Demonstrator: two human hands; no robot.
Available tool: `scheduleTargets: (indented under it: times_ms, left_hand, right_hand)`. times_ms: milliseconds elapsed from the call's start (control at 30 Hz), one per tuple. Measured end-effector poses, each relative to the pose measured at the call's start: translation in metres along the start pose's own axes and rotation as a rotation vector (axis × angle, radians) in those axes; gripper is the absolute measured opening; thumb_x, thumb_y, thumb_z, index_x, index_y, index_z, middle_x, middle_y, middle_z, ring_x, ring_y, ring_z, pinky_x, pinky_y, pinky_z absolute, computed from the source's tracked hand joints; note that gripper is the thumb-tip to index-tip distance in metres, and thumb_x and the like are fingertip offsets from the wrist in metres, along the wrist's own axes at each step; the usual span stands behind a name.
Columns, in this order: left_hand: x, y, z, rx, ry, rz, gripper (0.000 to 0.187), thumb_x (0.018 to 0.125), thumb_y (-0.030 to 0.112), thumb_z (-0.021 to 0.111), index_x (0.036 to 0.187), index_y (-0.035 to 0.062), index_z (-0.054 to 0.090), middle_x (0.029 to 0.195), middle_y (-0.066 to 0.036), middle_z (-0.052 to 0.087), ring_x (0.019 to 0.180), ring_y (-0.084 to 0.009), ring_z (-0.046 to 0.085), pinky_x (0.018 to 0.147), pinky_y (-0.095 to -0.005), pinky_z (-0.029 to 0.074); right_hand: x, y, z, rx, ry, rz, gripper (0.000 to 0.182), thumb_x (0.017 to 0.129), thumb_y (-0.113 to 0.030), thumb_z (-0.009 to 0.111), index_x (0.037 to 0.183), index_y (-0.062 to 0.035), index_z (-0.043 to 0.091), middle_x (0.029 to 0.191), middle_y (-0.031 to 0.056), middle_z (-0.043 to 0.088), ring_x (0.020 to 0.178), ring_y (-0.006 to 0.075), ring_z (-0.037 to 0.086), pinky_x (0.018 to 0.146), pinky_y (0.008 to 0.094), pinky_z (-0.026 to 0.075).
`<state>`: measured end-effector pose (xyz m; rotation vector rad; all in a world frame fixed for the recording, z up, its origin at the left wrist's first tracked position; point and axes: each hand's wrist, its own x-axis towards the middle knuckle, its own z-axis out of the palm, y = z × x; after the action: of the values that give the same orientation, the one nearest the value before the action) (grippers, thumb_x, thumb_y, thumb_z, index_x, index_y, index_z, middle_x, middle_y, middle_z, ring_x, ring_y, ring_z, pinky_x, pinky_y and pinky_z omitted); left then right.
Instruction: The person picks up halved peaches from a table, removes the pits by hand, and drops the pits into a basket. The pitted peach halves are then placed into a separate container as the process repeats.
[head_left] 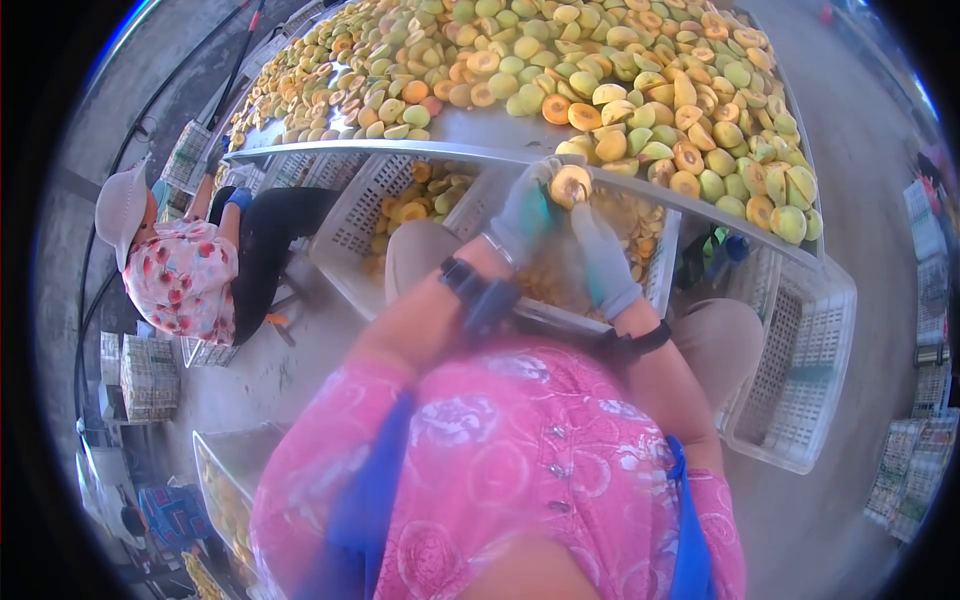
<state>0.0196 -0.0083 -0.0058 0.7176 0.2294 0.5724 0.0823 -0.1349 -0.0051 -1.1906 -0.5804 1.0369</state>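
Note:
My left hand [530,215], in a grey and green work glove, pinches an apricot half [571,186] at the table's front edge. Its cut face is turned up, with a brown hollow in the middle. Just below the fruit is my right hand [603,258], also gloved, its fingers closed and their tips close to the apricot half. Whether it grips a small tool is hidden. Many halved apricots [690,120], green to orange, are heaped on the metal table [470,128] beyond my hands.
Under the table edge, a white crate [660,270] with fruit pieces stands between my knees. Another crate [340,235] with apricot halves is to its left. A slotted crate [800,370] sits at right. A seated co-worker [180,270] in a cap is at left.

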Motion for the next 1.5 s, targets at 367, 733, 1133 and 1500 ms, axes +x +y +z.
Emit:
scheduleTargets:
  times_ms: [367, 733, 1133, 1500]
  left_hand:
    - [-0.001, -0.009, -0.010, 0.154, -0.109, 0.080, 0.045, 0.094, 0.030, 0.049, 0.125, -0.0028, 0.045, 0.109, -0.013, 0.058, 0.095, -0.0208, 0.059, 0.082, -0.0332, 0.052]
    - [-0.001, -0.015, -0.012, 0.286, -0.142, 0.126, 0.040, 0.094, 0.030, 0.045, 0.120, -0.0008, 0.049, 0.105, -0.010, 0.058, 0.090, -0.0180, 0.059, 0.079, -0.0320, 0.051]
    - [-0.006, -0.004, 0.014, 0.315, 0.035, 0.076, 0.027, 0.091, 0.017, 0.038, 0.103, 0.0029, 0.057, 0.093, -0.005, 0.056, 0.083, -0.0121, 0.053, 0.075, -0.0314, 0.050]
    - [-0.009, -0.011, 0.018, 0.556, 0.057, 0.254, 0.032, 0.094, 0.028, 0.044, 0.107, 0.0009, 0.057, 0.092, -0.009, 0.060, 0.077, -0.0180, 0.059, 0.069, -0.0284, 0.051]
  right_hand:
    - [-0.012, -0.017, 0.003, -0.141, 0.079, 0.024, 0.043, 0.096, -0.032, 0.046, 0.117, 0.0043, 0.054, 0.107, 0.0096, 0.058, 0.099, 0.0163, 0.051, 0.089, 0.0283, 0.039]
    - [-0.010, -0.012, 0.002, -0.062, 0.056, 0.088, 0.044, 0.097, -0.034, 0.043, 0.118, 0.0033, 0.054, 0.111, 0.0072, 0.057, 0.100, 0.0140, 0.050, 0.089, 0.0272, 0.039]
    - [0.009, 0.016, -0.006, -0.147, -0.011, -0.070, 0.034, 0.097, -0.033, 0.045, 0.107, -0.0034, 0.058, 0.082, -0.0022, 0.054, 0.065, 0.0047, 0.046, 0.055, 0.0186, 0.039]
    - [0.002, -0.012, 0.006, -0.068, -0.003, 0.069, 0.036, 0.098, -0.030, 0.038, 0.106, 0.0024, 0.053, 0.094, 0.0120, 0.058, 0.087, 0.0189, 0.052, 0.079, 0.0311, 0.043]
